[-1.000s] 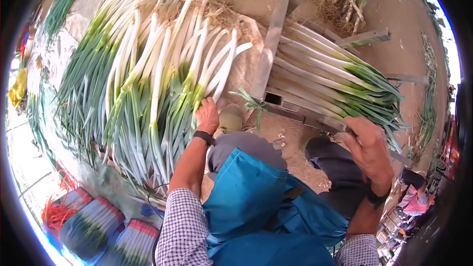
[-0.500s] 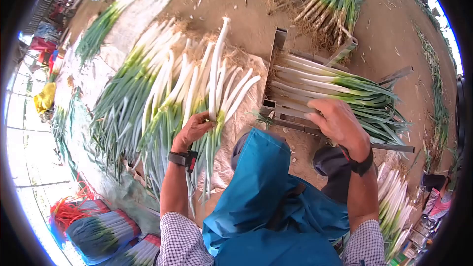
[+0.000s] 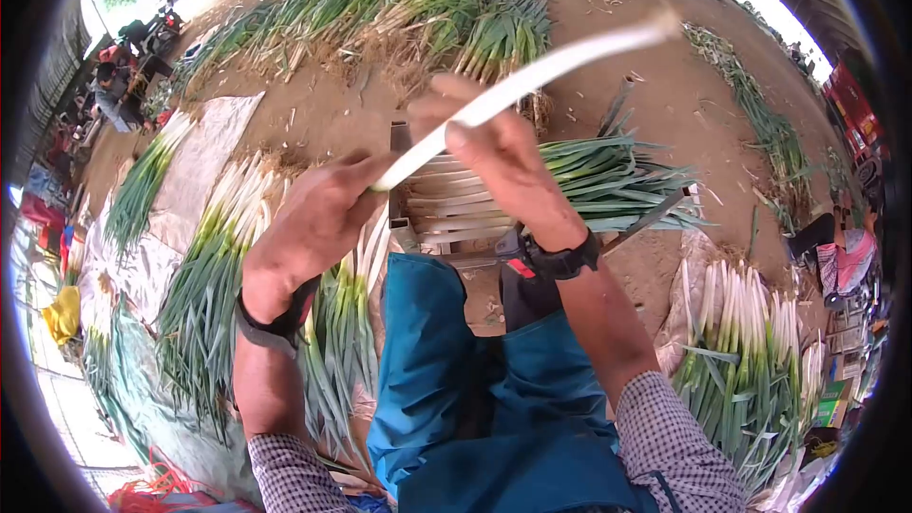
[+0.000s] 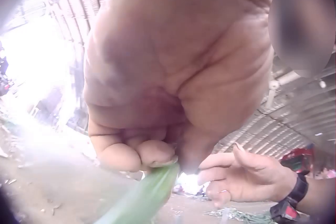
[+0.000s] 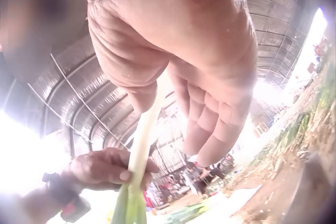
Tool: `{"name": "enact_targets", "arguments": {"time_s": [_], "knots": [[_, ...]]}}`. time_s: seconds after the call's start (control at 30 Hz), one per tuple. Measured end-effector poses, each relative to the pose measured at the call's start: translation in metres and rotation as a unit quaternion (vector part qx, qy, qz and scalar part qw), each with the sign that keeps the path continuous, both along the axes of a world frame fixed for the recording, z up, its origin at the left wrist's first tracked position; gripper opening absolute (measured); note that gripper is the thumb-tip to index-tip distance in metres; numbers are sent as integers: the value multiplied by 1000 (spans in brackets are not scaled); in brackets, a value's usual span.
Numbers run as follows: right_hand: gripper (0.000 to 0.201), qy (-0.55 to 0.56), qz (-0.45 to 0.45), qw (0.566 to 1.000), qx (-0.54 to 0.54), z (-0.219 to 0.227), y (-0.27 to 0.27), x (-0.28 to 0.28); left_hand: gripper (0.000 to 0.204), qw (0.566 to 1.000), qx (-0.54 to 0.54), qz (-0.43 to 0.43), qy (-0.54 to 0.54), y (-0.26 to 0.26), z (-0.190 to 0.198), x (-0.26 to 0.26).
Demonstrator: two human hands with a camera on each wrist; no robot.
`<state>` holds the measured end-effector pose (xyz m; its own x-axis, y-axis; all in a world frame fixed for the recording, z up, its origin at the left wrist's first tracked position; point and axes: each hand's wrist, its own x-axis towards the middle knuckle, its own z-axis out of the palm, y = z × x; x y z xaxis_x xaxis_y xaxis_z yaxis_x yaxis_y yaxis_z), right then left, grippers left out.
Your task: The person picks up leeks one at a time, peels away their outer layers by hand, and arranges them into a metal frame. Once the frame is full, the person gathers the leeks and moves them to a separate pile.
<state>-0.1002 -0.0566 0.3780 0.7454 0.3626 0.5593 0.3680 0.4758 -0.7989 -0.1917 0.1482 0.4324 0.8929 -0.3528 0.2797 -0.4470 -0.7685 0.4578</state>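
Both hands have come up off pile and rack: left hand (image 3: 313, 218) grips leek (image 3: 532, 76) at the green end, right hand (image 3: 494, 147) pinches mid-stalk, leek raised over the metal rack (image 3: 404, 228). Light, stiff white shank, slick skin, floppy leaves; likely best held by the shank

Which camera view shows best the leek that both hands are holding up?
The head view: the leek shows from the left hand, past the right hand, to its white tip. The left wrist view shows only its green end; the right wrist view shows a pale stretch between both hands.
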Motion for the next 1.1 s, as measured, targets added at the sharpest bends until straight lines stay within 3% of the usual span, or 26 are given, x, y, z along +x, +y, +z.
{"name": "enact_targets", "arguments": {"time_s": [0.07,0.13,0.23,0.33,0.47,0.57,0.63,0.7,0.77,0.8,0.83,0.87,0.93,0.97,1.1], "knots": [[36,3,4,1000,7,30,-34,-4,36,994,33,-21,-101,-32,12,14],[39,63,-137,989,1,41,-81,2,37,993,-28,-26,-112,-67,23,15],[35,-2,-273,962,-19,90,-164,15,32,968,-132,-45,-208,-90,22,18],[31,-112,-402,906,-76,156,-239,29,30,982,-166,-52,-79,-77,-14,24],[26,-271,-512,800,-160,239,-289,56,32,982,-156,-22,102,-74,-114,45],[23,-347,-525,735,-252,253,-300,103,38,970,-84,-66,219,-99,-188,55],[27,-334,-521,684,-387,213,-312,168,43,948,-43,-93,302,-118,-234,49],[32,-270,-438,611,-602,119,-330,245,41,939,-96,-87,317,-132,-267,45],[26,-183,-300,523,-776,25,-221,205,40,918,-181,-43,351,-136,-290,48],[23,-241,-251,588,-730,-39,-209,198,39,893,-240,-3,381,-135,-302,48],[22,-293,-226,604,-706,-89,-200,188,39,862,-298,38,408,-130,-313,50],[10,-286,-161,612,-719,-116,-180,175,40,829,-352,77,428,-124,-323,54],[12,-250,-82,611,-746,-185,-170,167,42,746,-456,153,461,-115,-342,59],[12,-239,-54,614,-750,-205,-164,168,43,732,-470,166,465,-108,-334,65],[14,-203,28,621,-756,-254,-143,171,48,597,-594,253,476,-100,-358,99]]}}
